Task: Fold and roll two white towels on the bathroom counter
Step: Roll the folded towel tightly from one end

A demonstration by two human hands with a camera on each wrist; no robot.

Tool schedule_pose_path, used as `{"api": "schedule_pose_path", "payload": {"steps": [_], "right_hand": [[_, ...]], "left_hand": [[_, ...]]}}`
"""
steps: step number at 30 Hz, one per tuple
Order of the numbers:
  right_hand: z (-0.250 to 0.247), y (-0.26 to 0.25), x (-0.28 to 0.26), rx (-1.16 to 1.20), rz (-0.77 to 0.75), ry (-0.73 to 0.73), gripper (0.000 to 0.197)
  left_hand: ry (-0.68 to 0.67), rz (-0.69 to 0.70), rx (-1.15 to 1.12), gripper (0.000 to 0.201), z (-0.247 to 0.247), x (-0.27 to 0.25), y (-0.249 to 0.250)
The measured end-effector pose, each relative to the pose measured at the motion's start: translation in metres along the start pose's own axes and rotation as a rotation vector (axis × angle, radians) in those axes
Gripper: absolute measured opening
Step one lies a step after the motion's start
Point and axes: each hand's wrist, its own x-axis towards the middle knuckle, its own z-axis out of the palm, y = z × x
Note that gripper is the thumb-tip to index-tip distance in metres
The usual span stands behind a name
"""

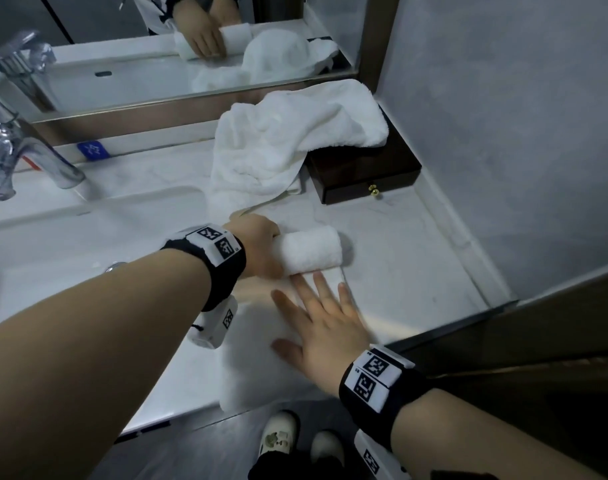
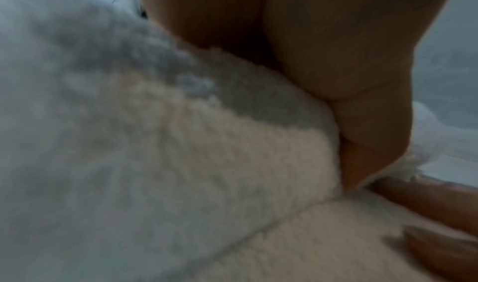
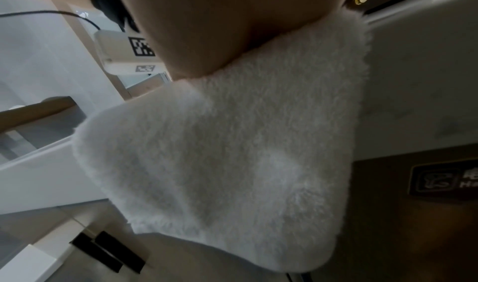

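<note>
A white towel lies folded in a long strip on the counter, its far end rolled into a short roll. My left hand grips the roll's left end with curled fingers. In the left wrist view the thumb presses into the crease where the roll meets the flat strip. My right hand lies flat with spread fingers on the unrolled strip just before the roll. In the right wrist view the palm rests on the strip. A second white towel lies crumpled at the back.
The crumpled towel drapes partly over a dark wooden box with a brass knob at the back right. A sink basin and chrome faucet are to the left. A mirror runs behind, a grey wall on the right.
</note>
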Motion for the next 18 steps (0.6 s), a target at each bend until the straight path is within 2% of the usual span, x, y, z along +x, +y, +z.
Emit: {"api": "schedule_pose_path", "payload": {"steps": [5, 8, 13, 15, 18], "right_hand": [[-0.006, 0.009, -0.004, -0.008, -0.001, -0.014, 0.070], [-0.015, 0.017, -0.001, -0.012, 0.025, -0.017, 0.070], [-0.027, 0.021, 0.005, -0.037, 0.062, -0.032, 0.065], [-0.029, 0.022, 0.009, -0.029, 0.071, -0.044, 0.062], [-0.030, 0.024, 0.011, -0.005, 0.069, -0.049, 0.061]], "left_hand": [[0.015, -0.012, 0.161, 0.044, -0.003, 0.011, 0.012], [0.062, -0.039, 0.147, 0.053, -0.007, 0.019, 0.019], [0.105, -0.078, 0.179, 0.055, -0.013, 0.031, 0.028], [0.124, -0.055, 0.173, 0.050, -0.015, 0.038, 0.028], [0.124, -0.112, 0.182, 0.048, -0.017, 0.043, 0.029]]}}
